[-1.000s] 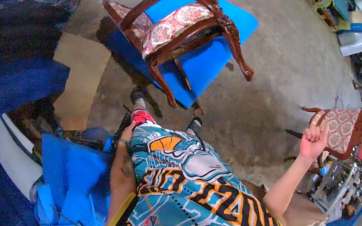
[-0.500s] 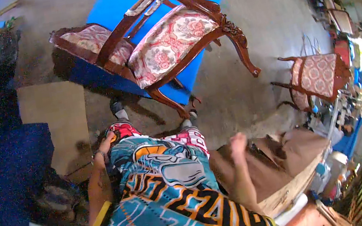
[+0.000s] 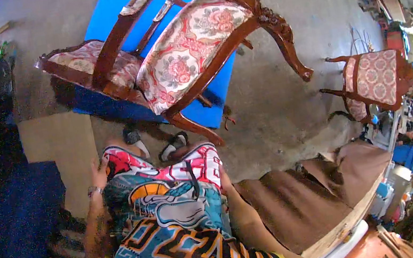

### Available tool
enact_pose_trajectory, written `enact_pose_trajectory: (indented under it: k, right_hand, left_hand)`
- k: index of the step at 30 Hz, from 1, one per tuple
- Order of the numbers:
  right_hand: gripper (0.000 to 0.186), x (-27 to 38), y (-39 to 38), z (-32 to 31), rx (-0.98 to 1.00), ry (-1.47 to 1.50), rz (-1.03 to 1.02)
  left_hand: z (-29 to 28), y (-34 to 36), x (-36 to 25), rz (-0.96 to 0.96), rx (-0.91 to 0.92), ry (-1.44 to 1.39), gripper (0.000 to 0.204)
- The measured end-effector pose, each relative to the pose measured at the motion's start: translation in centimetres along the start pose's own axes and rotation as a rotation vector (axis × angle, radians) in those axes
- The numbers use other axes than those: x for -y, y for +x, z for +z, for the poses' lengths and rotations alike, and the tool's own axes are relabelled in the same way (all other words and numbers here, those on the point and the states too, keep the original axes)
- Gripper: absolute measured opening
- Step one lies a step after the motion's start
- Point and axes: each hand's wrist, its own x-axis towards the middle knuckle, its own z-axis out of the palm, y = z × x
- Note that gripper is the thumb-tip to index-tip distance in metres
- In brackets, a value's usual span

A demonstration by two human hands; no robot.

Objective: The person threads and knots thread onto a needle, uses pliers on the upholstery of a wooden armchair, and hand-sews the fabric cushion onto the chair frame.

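Note:
My left hand (image 3: 99, 175), with a band on its wrist, rests at the outer side of my left thigh against the red and white shorts (image 3: 128, 160). Its fingers look stretched upward and hold nothing I can make out. My right forearm (image 3: 246, 212) reaches toward my right thigh, where the hand is hidden. Ahead lies a carved dark-wood armchair (image 3: 194, 101), tipped over, its seat and back covered in pink floral fabric. It rests on a blue board or mat (image 3: 113, 3), one curved leg pointing toward my feet.
A second floral chair (image 3: 378, 77) lies tipped at the right. Brown sheet material (image 3: 293, 201) covers a low surface at my right. A cardboard sheet (image 3: 67, 151) lies at the left. Near the blue board is a small red-handled tool (image 3: 229, 120). Clutter lines the right wall.
My body has lowered and my knees have bent more. My left hand has moved left along the shorts. My right hand has dropped from above the brown sheet to beside my thigh.

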Motion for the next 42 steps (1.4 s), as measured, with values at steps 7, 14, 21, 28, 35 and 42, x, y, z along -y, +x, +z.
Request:
enact_pose_trajectory:
  k: [7,14,21,28,35,42]
  right_hand:
    - [0.062,-8.0,1.3,0.2,-0.093,0.388,-0.047]
    - [0.049,-4.4,5.3,-7.9,-0.928,0.504,-0.367]
    - [0.051,8.9,6.5,-17.7,-1.197,0.615,-0.841]
    - [0.020,19.2,2.0,-13.1,-0.950,0.706,-1.423]
    - [0.016,20.6,4.7,-8.1,-0.925,0.281,-1.302]
    - [0.022,8.4,11.2,-14.1,-1.127,0.491,-1.116]
  left_hand:
    - [8.0,2.5,-28.3,0.964,-0.016,0.051,0.046]
    - [19.4,9.4,-46.4,1.573,-0.246,0.253,0.039]
    - [19.0,9.9,-45.3,1.780,-0.190,0.097,0.027]
    - [18.2,6.5,-45.9,1.793,-0.243,-0.013,0.020]
    - [20.3,5.6,-47.0,1.729,-0.167,-0.027,0.026]
    - [20.8,2.3,-48.3,1.729,-0.010,-0.172,0.028]
